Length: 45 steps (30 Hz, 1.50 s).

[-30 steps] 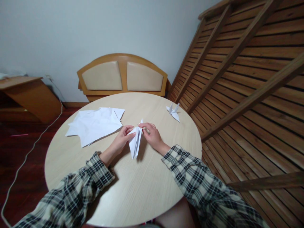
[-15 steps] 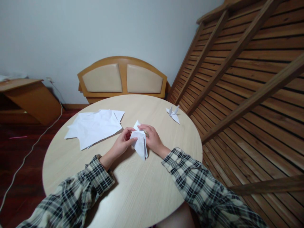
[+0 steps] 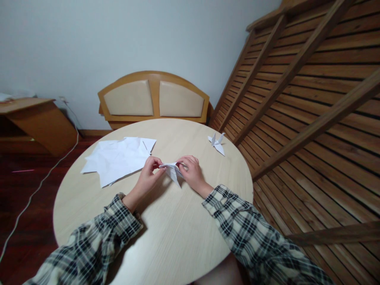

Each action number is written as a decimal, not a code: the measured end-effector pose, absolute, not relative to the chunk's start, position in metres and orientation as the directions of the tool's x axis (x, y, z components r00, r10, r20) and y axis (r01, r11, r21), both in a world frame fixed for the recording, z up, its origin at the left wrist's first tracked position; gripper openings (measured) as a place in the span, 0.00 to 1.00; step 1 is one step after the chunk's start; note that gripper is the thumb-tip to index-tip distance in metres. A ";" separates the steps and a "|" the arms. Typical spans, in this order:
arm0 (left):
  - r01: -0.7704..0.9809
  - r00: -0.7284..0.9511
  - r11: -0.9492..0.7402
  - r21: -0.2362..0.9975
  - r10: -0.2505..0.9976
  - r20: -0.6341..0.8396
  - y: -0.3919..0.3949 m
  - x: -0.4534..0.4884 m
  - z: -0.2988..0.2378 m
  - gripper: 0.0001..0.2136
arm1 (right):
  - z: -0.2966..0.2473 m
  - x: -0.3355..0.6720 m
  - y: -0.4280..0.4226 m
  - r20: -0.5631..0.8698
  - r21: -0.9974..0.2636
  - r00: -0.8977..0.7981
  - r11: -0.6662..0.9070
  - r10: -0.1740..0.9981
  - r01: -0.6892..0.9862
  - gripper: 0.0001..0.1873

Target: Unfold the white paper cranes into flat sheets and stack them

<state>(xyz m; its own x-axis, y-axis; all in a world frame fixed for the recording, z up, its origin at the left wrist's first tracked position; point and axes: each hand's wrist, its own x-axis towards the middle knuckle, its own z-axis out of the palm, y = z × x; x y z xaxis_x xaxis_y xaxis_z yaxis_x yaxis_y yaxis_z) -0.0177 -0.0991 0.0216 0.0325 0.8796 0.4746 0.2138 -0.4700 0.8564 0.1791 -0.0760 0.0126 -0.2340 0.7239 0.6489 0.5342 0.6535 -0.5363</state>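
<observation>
A partly folded piece of white paper (image 3: 172, 171) is held between my two hands over the middle of the round table. My left hand (image 3: 150, 174) pinches its left edge between thumb and fingers. On the other side, my right hand (image 3: 191, 173) grips the right edge, its fingers hiding some of the folds. One pointed flap hangs down toward me between the hands. Beyond my right hand a finished white paper crane (image 3: 217, 143) stands on the table with its wings raised.
Several creased white sheets (image 3: 118, 160) lie overlapping on the left of the round wooden table (image 3: 178, 237). A padded headboard (image 3: 154, 97) stands behind it. Wooden slats (image 3: 297, 118) lean close on the right. A white cable (image 3: 38, 186) runs along the floor at left.
The folded paper has tipped so its top edge now faces me and its lower points look shorter. Both hands have shifted to its opposite side edges, the left one slightly leftward.
</observation>
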 end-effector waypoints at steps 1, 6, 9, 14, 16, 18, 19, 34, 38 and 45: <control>0.268 0.012 -0.513 0.816 0.848 0.529 -0.098 -0.019 0.021 0.06 | 0.011 0.179 -0.076 0.635 -0.554 -0.234 0.646 0.736 0.525 0.07; 0.217 0.014 -0.511 0.831 0.853 0.521 -0.099 -0.017 0.021 0.05 | 0.005 0.177 -0.073 0.566 -0.685 -0.254 0.619 0.784 0.385 0.08; 0.162 -0.008 -0.404 0.900 0.912 0.410 -0.102 -0.014 0.021 0.06 | 0.003 0.175 -0.074 0.502 -0.783 -0.285 0.569 0.817 0.252 0.08; 0.141 -0.069 -0.309 0.940 0.945 0.321 -0.102 -0.015 0.017 0.08 | 0.001 0.172 -0.078 0.411 -0.854 -0.359 0.492 0.838 0.169 0.06; 0.144 -0.086 -0.301 0.943 0.945 0.315 -0.100 -0.015 0.016 0.09 | 0.001 0.172 -0.080 0.387 -0.858 -0.394 0.482 0.834 0.179 0.05; 0.140 -0.096 -0.299 0.944 0.945 0.313 -0.099 -0.016 0.014 0.09 | 0.002 0.172 -0.082 0.372 -0.853 -0.415 0.483 0.830 0.200 0.05; 0.129 -0.090 -0.288 0.949 0.950 0.300 -0.099 -0.016 0.014 0.10 | 0.002 0.172 -0.082 0.366 -0.852 -0.422 0.481 0.829 0.206 0.06; -0.057 -0.070 -0.148 0.987 0.987 0.144 -0.098 -0.015 0.019 0.11 | 0.005 0.174 -0.083 0.328 -0.924 -0.424 0.380 0.844 0.041 0.12; -0.059 -0.087 -0.155 0.986 0.985 0.149 -0.099 -0.015 0.020 0.11 | 0.007 0.174 -0.084 0.369 -0.896 -0.430 0.438 0.824 0.069 0.15; -0.045 -0.071 -0.160 0.986 0.985 0.156 -0.099 -0.015 0.019 0.12 | 0.003 0.171 -0.083 0.383 -0.881 -0.440 0.465 0.812 0.092 0.20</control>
<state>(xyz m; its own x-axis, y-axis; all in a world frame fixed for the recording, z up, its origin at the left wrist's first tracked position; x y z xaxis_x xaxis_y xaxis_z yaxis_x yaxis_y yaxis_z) -0.0153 -0.0994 0.0189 -0.0705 0.9852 0.1563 -0.0454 -0.1597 0.9861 0.1714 -0.0827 0.0028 -0.4401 0.8121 0.3830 0.0918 0.4651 -0.8805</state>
